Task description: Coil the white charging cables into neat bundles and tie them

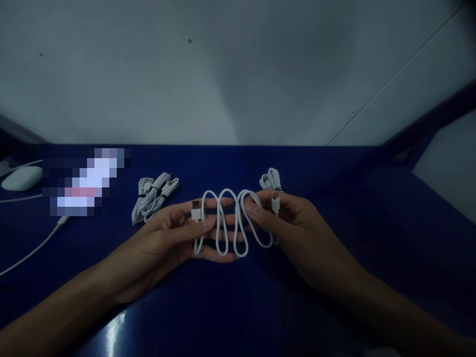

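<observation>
A white USB cable (pixel 241 233) is stretched in zigzag loops between my two hands above the blue table. My left hand (pixel 174 230) pinches the loops near the USB plug (pixel 196 210), its thumb in front and its fingers spread behind the cable. My right hand (pixel 293 218) grips the other side of the loops between thumb and fingers. The cable's other plug (pixel 275 204) sticks up beside that hand's fingers. Beyond my left hand lie tied bundles of white cable (pixel 156 196). Another tied cable bundle (pixel 272 179) lies behind my right hand, partly hidden by it.
A white computer mouse (pixel 23 178) lies at the far left. Beside it is a blurred-out bright object (pixel 87 181) with a white cord (pixel 33 258) running from it. A pale wall (pixel 167 89) rises at the back edge of the blue table (pixel 230 307).
</observation>
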The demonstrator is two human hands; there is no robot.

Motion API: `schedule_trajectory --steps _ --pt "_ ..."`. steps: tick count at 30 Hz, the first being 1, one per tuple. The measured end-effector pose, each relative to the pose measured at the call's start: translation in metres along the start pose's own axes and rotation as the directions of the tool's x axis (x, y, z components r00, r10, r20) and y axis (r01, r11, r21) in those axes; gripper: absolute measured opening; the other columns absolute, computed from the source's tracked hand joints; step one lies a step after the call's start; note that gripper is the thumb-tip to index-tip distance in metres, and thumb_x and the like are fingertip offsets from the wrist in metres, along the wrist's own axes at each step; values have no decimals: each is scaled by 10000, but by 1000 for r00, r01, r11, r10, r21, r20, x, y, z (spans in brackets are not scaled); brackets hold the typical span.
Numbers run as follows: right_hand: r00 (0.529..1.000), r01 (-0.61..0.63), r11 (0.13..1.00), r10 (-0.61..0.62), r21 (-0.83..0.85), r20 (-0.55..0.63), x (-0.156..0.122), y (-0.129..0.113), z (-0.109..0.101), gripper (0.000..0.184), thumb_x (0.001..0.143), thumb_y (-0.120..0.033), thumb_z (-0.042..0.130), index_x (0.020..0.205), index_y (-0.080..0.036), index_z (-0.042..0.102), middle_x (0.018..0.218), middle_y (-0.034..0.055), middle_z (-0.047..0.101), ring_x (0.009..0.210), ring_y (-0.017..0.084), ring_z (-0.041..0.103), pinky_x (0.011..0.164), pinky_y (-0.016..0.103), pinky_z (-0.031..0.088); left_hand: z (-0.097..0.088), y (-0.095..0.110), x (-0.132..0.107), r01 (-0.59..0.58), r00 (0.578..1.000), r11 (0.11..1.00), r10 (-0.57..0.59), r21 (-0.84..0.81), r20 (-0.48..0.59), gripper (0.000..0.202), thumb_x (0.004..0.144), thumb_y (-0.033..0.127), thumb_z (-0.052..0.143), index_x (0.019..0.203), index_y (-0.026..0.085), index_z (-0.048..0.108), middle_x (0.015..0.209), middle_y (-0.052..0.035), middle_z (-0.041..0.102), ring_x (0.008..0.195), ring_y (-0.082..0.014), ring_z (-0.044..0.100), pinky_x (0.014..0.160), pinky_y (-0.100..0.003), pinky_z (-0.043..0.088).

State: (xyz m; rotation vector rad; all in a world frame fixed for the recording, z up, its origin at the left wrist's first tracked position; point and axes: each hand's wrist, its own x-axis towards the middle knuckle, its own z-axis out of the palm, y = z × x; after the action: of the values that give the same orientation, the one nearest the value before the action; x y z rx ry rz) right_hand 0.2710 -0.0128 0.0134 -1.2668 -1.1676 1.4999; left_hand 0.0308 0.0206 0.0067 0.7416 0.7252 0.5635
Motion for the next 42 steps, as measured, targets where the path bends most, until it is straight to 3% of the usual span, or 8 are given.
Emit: schedule_trajectory --steps 3,7,12,17,26,30,36,42 --pt "991 -108 971 88 215 100 0 5 1 243 1082 -499 713 1173 -301 820 1158 24 819 990 166 781 918 313 629 0 1 1 -13 1000 1000 13 13 10 320 1102 234 680 1409 226 769 1583 -171 661 1333 -372 728 1064 -532 670" --pt "985 -173 935 158 309 72 -1 10 1 284 1074 -512 721 1200 -279 824 1215 48 812 1046 194 785 927 336 650 -1 1 4 -18 1000 999 19 50 -13 339 1097 236 690 1427 238 764 1562 -176 680 1303 -363 749 1050 -498 670" --pt "980 -198 919 198 340 35 -1 7 2 313 1110 -477 664 1221 -238 831 1277 95 807 1120 242 786 1008 403 639 -3 0 3 -17 998 997 20 69 -52 422 1080 255 722 1502 279 713 1603 -157 651 1386 -376 697 1046 -474 676" --pt "970 -230 917 244 326 -3 -1 3 3 318 1127 -457 631 1193 -214 826 1286 111 805 1149 272 784 1030 448 632 -2 1 3 3 996 996 6 94 -91 380 1080 281 724 1460 283 745 1637 -147 621 1402 -383 684 1059 -485 674" --pt "980 -194 934 168 301 111 2 2 0 274 1033 -463 787 1175 -232 826 1255 83 815 1090 222 784 957 355 639 0 4 3 -4 993 997 13 83 -117 306 1066 267 747 1366 278 807 1622 -123 640 1332 -362 735 1024 -477 700" --pt "982 -186 951 175 247 64 3 5 -1 270 1026 -421 792 1205 -218 792 1240 103 820 1092 256 800 966 405 638 1 4 2 -3 993 997 12 75 -119 299 1065 268 748 1358 273 809 1611 -125 651 1313 -367 746 1023 -487 703" --pt "992 -129 959 122 251 44 3 8 0 139 1040 -351 776 1109 -231 786 1135 63 830 915 191 808 879 347 657 -1 1 3 -4 993 996 14 92 -114 344 1060 269 753 1404 262 777 1618 -153 638 1371 -397 707 1023 -484 703" --pt "989 -151 945 143 291 47 3 7 1 121 1055 -323 766 1122 -223 779 1167 69 837 992 201 827 895 329 681 -5 1 3 -8 995 996 17 89 -102 389 1063 264 747 1453 272 744 1610 -163 642 1403 -410 682 1022 -502 702"
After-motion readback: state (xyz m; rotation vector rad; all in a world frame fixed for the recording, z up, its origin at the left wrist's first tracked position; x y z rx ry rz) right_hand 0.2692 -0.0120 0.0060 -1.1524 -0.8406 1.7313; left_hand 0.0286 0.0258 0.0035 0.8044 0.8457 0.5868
